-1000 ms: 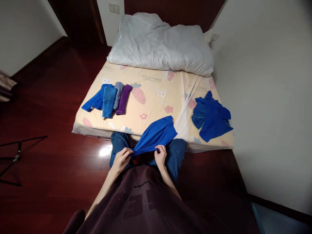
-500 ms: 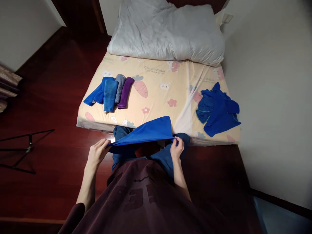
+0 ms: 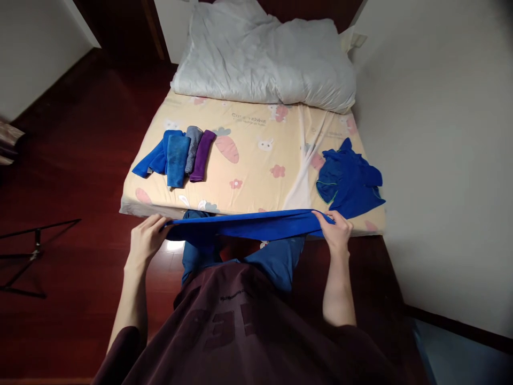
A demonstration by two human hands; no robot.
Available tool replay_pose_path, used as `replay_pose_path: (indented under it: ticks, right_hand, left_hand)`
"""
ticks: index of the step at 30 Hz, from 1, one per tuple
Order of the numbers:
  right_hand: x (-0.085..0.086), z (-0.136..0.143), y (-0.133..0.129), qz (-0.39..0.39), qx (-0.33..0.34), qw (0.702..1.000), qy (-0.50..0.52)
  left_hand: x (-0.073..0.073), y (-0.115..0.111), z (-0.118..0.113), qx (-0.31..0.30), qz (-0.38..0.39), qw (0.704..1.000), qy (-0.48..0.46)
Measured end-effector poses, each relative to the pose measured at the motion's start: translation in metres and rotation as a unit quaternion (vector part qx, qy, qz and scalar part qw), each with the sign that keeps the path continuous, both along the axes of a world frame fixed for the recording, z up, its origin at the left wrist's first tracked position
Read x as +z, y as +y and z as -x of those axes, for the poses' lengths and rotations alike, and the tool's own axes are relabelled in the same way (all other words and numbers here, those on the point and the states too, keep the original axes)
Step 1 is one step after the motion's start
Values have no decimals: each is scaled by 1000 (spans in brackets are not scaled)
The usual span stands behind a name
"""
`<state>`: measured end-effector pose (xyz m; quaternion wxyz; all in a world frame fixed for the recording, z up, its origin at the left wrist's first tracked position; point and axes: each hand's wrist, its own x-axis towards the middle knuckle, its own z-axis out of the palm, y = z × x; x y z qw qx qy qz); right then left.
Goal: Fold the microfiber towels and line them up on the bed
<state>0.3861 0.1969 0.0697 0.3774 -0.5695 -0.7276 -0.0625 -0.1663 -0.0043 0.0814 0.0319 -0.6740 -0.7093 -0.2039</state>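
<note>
A blue cloth (image 3: 256, 225) is stretched sideways in front of my legs, close to the near edge of the bed. My left hand (image 3: 149, 235) pinches its left end. At the other end, my right hand (image 3: 334, 230) grips a corner between thumb and fingers. The cloth's upper edge is drawn nearly straight, and its lower part hangs in a fold. Beyond my right hand lies a crumpled blue garment (image 3: 352, 179) with thin green trim.
The bed (image 3: 256, 176) has a yellow patterned sheet. On its left lie rolled cloths: a blue one (image 3: 177, 160), a grey one (image 3: 194, 148) and a purple one (image 3: 203, 156). A grey quilt (image 3: 264, 64) is bunched at the back. Black stand legs (image 3: 36, 251) stand on the floor at left.
My right hand has moved right and slightly up, pulling the cloth wider and flatter. Its raised peak has dropped. My left hand has shifted a little left and up.
</note>
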Motion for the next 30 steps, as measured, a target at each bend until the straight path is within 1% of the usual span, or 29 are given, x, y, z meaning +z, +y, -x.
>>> replay_pose_path:
  ticks: [3,4,6,8,12,15,17,20,22,25,30]
  right_hand:
    - [14,-7,-11,22,36,999,0]
    - [16,-8,-18,32,46,998,6]
    - [16,-7,-36,66,67,995,20]
    - [10,-5,-57,128,89,987,30]
    - [-11,-7,-96,286,113,951,35]
    - [-30,-21,-116,364,115,923,41]
    - [-42,-34,-126,394,122,910,50]
    - [-53,-48,-134,403,128,904,60]
    - [-57,-50,-134,399,124,906,64]
    - [-57,-48,-129,392,130,909,58]
    - [-51,-52,-116,360,125,924,33]
  left_hand:
    - [20,6,7,4,-61,998,20]
    - [24,5,10,13,-87,996,30]
    - [26,1,14,36,-127,990,46]
    - [22,-6,16,54,-134,988,55]
    - [6,-24,17,50,-83,994,60]
    - [0,-39,17,41,-33,997,53]
    - [-1,-48,18,26,-7,999,25]
    - [-2,-56,20,9,7,1000,-14]
    - [-5,-57,20,20,-6,1000,-13]
    - [-10,-53,19,50,-31,998,4]
    - [-11,-44,20,45,-8,999,13]
